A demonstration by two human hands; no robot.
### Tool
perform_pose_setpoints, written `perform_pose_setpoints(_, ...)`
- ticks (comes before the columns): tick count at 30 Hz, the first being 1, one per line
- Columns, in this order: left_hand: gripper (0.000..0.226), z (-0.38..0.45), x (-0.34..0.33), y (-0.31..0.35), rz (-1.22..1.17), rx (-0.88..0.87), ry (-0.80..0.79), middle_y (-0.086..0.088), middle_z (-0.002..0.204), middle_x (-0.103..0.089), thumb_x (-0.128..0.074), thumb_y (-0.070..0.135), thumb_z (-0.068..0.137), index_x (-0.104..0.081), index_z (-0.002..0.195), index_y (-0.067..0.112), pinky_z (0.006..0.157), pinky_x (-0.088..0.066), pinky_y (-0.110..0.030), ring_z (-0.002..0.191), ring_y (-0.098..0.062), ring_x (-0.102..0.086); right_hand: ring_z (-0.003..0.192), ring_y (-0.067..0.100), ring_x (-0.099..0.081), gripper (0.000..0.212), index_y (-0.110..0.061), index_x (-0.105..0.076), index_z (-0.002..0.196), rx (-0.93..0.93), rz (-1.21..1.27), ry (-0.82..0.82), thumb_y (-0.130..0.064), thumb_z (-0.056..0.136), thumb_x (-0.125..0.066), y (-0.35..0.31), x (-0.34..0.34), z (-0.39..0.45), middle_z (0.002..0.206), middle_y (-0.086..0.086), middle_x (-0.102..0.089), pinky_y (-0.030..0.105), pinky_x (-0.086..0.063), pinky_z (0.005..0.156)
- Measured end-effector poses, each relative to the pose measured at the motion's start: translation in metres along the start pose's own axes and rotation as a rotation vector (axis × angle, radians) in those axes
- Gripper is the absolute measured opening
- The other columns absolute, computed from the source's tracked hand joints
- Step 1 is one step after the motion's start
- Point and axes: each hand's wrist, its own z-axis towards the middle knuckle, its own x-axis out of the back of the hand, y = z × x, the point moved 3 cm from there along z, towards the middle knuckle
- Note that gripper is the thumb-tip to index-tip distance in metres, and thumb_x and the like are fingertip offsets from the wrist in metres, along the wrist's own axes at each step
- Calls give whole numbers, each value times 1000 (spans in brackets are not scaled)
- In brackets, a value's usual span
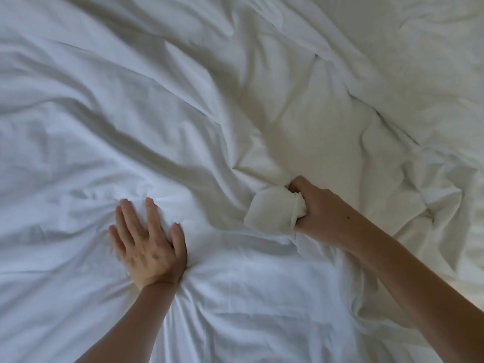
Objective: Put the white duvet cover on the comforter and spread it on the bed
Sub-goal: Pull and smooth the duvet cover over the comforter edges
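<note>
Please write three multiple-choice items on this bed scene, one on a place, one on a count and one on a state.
1. Where does the left hand lie?
A. Flat on the white bedding
B. On the other arm
C. Raised in the air

2. How many hands are in view?
A. One
B. Two
C. Three

3. What is the right hand doing?
A. Resting open
B. Pointing at something
C. Gripping a bunched wad of white fabric

Answers:
1. A, since the fingers are spread and pressed into the cloth, with creases running out from the palm.
2. B, as one hand enters from the lower left and one from the lower right.
3. C, because the fingers are curled round the wad, which sticks out from the fist.
</note>
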Motion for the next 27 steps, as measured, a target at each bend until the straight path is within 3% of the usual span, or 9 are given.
perform_pose_setpoints(5, 71, 4, 28, 7, -23, 21, -179, -28, 152, -28, -34, 53, 90, -37, 145, 9, 113, -19, -58, 142, -40, -24, 72, 22, -62, 46, -23, -38, 124, 182, -495, 137, -26, 86, -63, -23, 2, -25, 90, -2, -57, 30, -46, 59)
perform_pose_setpoints(9, 85, 8, 55, 23, -212, -17, -330, -21, 158, -19, -29, 65, 85, -22, 153, 14, 119, -13, -52, 147, -34, -15, 55, 30, -57, 103, -18, -51, 139, 384, -887, 322, -15, 44, -91, -10, 101, -29, 85, 18, -58, 31, -37, 42)
perform_pose_setpoints(11, 88, 18, 71, 46, -302, -68, -360, -17, 160, -17, -29, 66, 86, -18, 154, 13, 120, -13, -46, 148, -32, -14, 53, 33, -57, 101, -14, -53, 138, 386, -970, 517, -7, 44, -89, -5, 181, -28, 85, 25, -58, 31, -37, 43)
perform_pose_setpoints(15, 74, 38, 97, 95, -388, -174, -364, -13, 160, -18, -53, 46, 95, -20, 154, 15, 119, -14, -39, 148, -29, -14, 73, 39, -62, 69, -20, -44, 143, 134, -801, 648, -13, 80, -70, -11, 244, -14, 103, 23, -60, 35, -41, 58)
perform_pose_setpoints(17, 70, 42, 96, 106, -378, -178, -402, -12, 161, -17, -52, 42, 96, -20, 154, 18, 118, -16, -38, 148, -28, -13, 82, 39, -62, 57, -22, -47, 140, 21, -684, 601, -19, 86, -63, -5, 217, -7, 103, 18, -59, 37, -45, 67)
perform_pose_setpoints(19, 71, 40, 83, 103, -306, -206, -471, -12, 159, -21, -40, 54, 93, -24, 153, 19, 115, -22, -41, 146, -29, -17, 82, 37, -63, 56, -22, -50, 138, 15, -629, 598, -14, 83, -63, -1, 174, -9, 108, 15, -59, 35, -45, 64)
perform_pose_setpoints(21, 83, 26, 68, 86, -182, -251, -546, -14, 154, -28, -24, 64, 80, -34, 149, 19, 108, -30, -48, 141, -31, -24, 78, 35, -64, 59, -19, -58, 129, 107, -558, 641, -7, 72, -69, -2, 122, -19, 108, 13, -61, 33, -46, 57)
perform_pose_setpoints(24, 72, 0, 46, 61, -61, -386, -630, -24, 144, -43, -34, 56, 82, -51, 138, 13, 93, -42, -61, 132, -42, -42, 65, 29, -63, 56, -16, -67, 102, 360, -491, 704, -9, 48, -76, -21, 34, -46, 91, 7, -62, 28, -46, 43)
perform_pose_setpoints(27, 54, 8, 32, 38, -266, -372, -544, -21, 133, -55, -36, 42, 86, -61, 121, 10, 95, -45, -62, 125, -41, -51, 61, 19, -62, 61, -24, -67, 95, 462, -476, 494, -23, 36, -79, -30, -60, -69, 85, 0, -63, 23, -47, 47)
